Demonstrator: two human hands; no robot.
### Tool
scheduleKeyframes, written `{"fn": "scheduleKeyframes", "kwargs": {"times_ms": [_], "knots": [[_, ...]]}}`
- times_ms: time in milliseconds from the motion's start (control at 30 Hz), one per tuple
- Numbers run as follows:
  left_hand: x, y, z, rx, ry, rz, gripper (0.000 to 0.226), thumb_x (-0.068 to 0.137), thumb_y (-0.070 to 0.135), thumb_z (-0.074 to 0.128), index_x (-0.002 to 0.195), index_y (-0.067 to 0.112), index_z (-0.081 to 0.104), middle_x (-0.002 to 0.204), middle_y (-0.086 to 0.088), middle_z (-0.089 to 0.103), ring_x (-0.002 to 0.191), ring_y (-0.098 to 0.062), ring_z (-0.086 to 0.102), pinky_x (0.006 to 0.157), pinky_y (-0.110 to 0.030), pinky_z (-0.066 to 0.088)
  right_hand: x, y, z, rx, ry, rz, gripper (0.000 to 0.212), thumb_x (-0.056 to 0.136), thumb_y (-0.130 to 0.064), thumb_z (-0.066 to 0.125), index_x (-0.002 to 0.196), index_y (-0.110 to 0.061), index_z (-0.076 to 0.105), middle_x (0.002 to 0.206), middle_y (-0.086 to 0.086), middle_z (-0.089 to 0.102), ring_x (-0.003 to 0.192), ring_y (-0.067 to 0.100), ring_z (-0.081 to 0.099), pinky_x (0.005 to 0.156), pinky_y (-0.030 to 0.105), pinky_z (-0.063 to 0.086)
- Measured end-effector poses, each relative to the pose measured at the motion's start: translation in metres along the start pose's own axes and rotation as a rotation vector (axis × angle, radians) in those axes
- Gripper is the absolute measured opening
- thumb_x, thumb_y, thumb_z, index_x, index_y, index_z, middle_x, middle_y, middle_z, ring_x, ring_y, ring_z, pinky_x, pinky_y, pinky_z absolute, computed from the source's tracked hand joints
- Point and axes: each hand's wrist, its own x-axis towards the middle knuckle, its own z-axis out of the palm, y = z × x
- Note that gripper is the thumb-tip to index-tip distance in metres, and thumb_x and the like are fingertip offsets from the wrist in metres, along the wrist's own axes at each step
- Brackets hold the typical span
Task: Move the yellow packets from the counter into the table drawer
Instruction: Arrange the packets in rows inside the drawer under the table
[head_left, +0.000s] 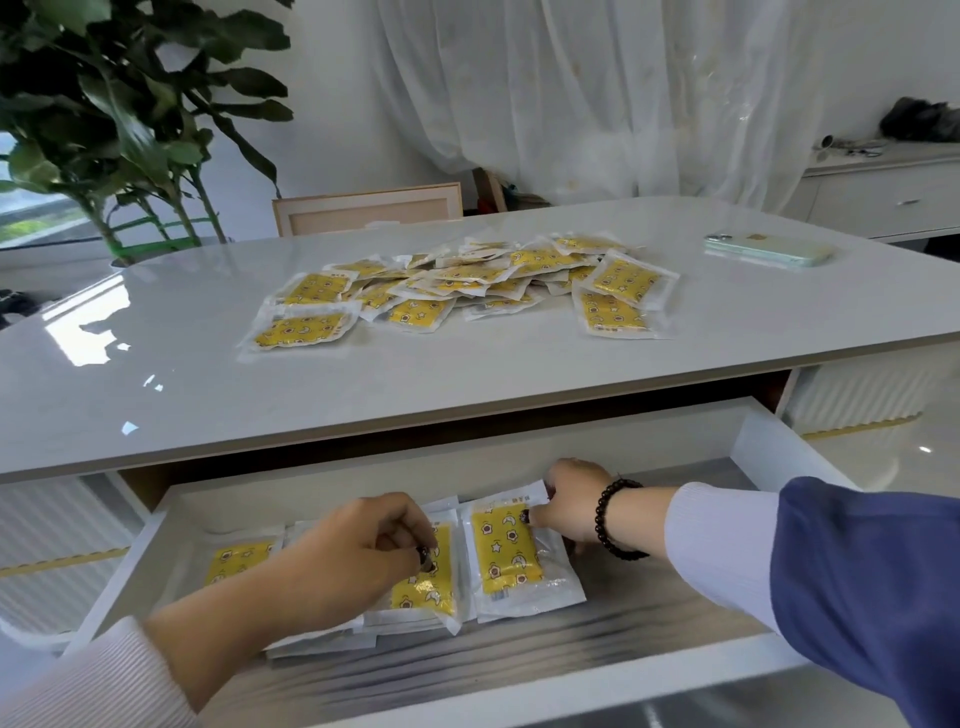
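A heap of several yellow packets (467, 283) in clear wrappers lies on the white counter (208, 374). Below its front edge the table drawer (779, 452) stands pulled out, with several packets lying flat inside. My left hand (358, 545) is over the middle packet in the drawer (431, 587), fingers curled and pinching its top. My right hand (569, 501), a dark bead bracelet on its wrist, pinches the upper right edge of the right packet (509, 553). Another packet (236, 561) shows at the left of the drawer, partly hidden by my left forearm.
A pale green phone (769, 250) lies on the counter's far right. A large leafy plant (130, 119) stands behind the counter at left, a wooden frame (369, 205) and white curtains behind the middle. A white sideboard (883, 192) is at the right.
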Motion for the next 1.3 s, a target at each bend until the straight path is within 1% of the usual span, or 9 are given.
{"fn": "scheduleKeyframes", "kwargs": {"times_ms": [100, 233, 367, 567, 667, 800, 900, 1167, 1300], "knots": [[-0.004, 0.005, -0.002, 0.003, 0.103, 0.044, 0.022, 0.089, 0.005, 0.059, 0.088, 0.026, 0.067, 0.088, 0.005, 0.073, 0.084, -0.008, 0.068, 0.079, -0.024, 0.055, -0.012, -0.008, -0.01, -0.042, 0.072, -0.041, 0.025, 0.09, -0.035, 0.058, 0.077, -0.013, 0.055, 0.073, 0.001, 0.053, 0.063, 0.015, 0.053, 0.05, 0.023, 0.041], [-0.007, 0.025, -0.008, -0.03, 0.281, 0.192, 0.025, 0.089, 0.004, 0.06, 0.085, 0.027, 0.068, 0.087, 0.011, 0.072, 0.08, -0.006, 0.066, 0.072, -0.022, 0.054, -0.032, -0.025, -0.038, -0.077, 0.162, -0.231, 0.025, 0.089, -0.03, 0.057, 0.097, -0.009, 0.069, 0.098, 0.004, 0.068, 0.09, 0.018, 0.064, 0.076, 0.03, 0.055], [-0.004, 0.051, -0.019, -0.04, 0.395, 0.377, 0.025, 0.086, 0.0, 0.062, 0.085, 0.024, 0.068, 0.082, 0.01, 0.072, 0.077, -0.01, 0.067, 0.071, -0.024, 0.055, -0.053, -0.035, -0.067, -0.06, 0.25, -0.406, 0.017, 0.089, -0.025, 0.056, 0.085, -0.017, 0.07, 0.079, -0.005, 0.068, 0.075, 0.011, 0.063, 0.063, 0.021, 0.051], [0.045, 0.081, -0.034, 0.042, 0.541, 0.492, 0.018, 0.084, 0.008, 0.061, 0.083, 0.025, 0.066, 0.077, 0.004, 0.068, 0.053, -0.01, 0.055, 0.052, -0.023, 0.047, -0.046, -0.026, -0.098, -0.258, 0.852, -0.943, 0.018, 0.082, -0.025, 0.051, 0.077, -0.014, 0.065, 0.065, -0.005, 0.062, 0.056, 0.013, 0.056, 0.046, 0.031, 0.048], [0.074, 0.091, -0.026, 0.123, 0.617, 0.462, 0.013, 0.086, 0.013, 0.059, 0.09, 0.024, 0.065, 0.083, 0.011, 0.064, 0.069, -0.004, 0.055, 0.068, -0.022, 0.047, -0.011, -0.009, -0.123, -0.21, 0.905, -0.631, 0.032, 0.079, -0.033, 0.062, 0.105, -0.016, 0.061, 0.11, 0.001, 0.057, 0.098, 0.019, 0.057, 0.078, 0.037, 0.054], [0.095, 0.095, -0.017, 0.434, 0.707, 0.393, 0.029, 0.09, 0.027, 0.052, 0.12, 0.026, 0.052, 0.118, 0.01, 0.056, 0.118, -0.011, 0.046, 0.103, -0.029, 0.03, 0.017, 0.001, -0.137, -0.208, 0.648, -0.238, 0.088, 0.073, -0.065, 0.06, 0.143, -0.024, 0.026, 0.157, 0.005, 0.002, 0.145, 0.026, 0.006, 0.117, 0.04, 0.019], [0.099, 0.091, -0.019, 0.381, 0.743, 0.226, 0.045, 0.088, 0.034, 0.053, 0.131, 0.025, 0.042, 0.134, 0.007, 0.045, 0.131, -0.015, 0.031, 0.109, -0.036, 0.019, 0.027, 0.002, -0.138, -0.232, 0.563, -0.13, 0.096, 0.071, -0.077, 0.05, 0.147, -0.029, 0.015, 0.159, 0.003, -0.006, 0.146, 0.028, -0.004, 0.117, 0.049, 0.011], [0.106, 0.09, -0.028, 0.215, 0.766, -0.025, 0.057, 0.084, 0.035, 0.058, 0.134, 0.02, 0.034, 0.136, 0.004, 0.034, 0.136, -0.016, 0.024, 0.116, -0.045, 0.008, 0.029, -0.002, -0.141, -0.244, 0.543, -0.033, 0.068, 0.086, -0.059, 0.039, 0.142, -0.023, 0.033, 0.143, 0.006, 0.041, 0.129, 0.03, 0.041, 0.102, 0.042, 0.039], [0.114, 0.077, -0.049, 0.345, 0.684, -0.102, 0.083, 0.089, 0.032, 0.048, 0.15, 0.015, -0.005, 0.16, 0.002, -0.005, 0.148, -0.018, -0.009, 0.115, -0.053, -0.006, 0.02, -0.005, -0.143, -0.28, 0.608, -0.085, 0.044, 0.086, -0.045, 0.042, 0.119, -0.018, 0.055, 0.118, 0.005, 0.058, 0.103, 0.028, 0.055, 0.079, 0.034, 0.047]]}}
